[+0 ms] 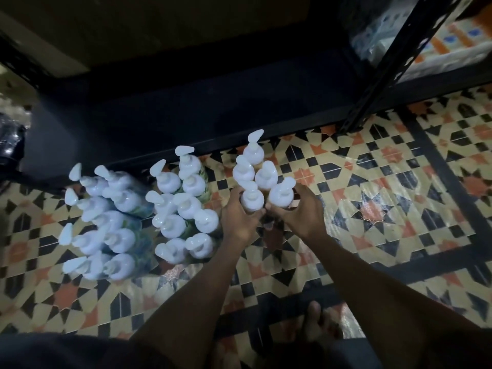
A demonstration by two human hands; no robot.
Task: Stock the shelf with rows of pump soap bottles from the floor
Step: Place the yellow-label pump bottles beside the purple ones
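Observation:
Several white pump soap bottles stand on the patterned tile floor in three clusters, seen from above. My left hand [241, 214] grips the near-left bottle [251, 199] of the right cluster. My right hand [299, 209] grips the near-right bottle [281, 194] of that same cluster. Three more bottles [253, 153] stand just behind those two. A middle cluster [183, 206] and a left cluster [106, 222] stand further left. The dark bottom shelf [199, 107] lies just beyond the bottles, its surface in shadow.
A black perforated shelf upright [383, 73] slants down at the right, its foot on the tiles. Wrapped packs [426, 35] sit behind it at top right. My bare foot [316, 323] shows at the bottom. A dark object [10, 145] sits at the far left.

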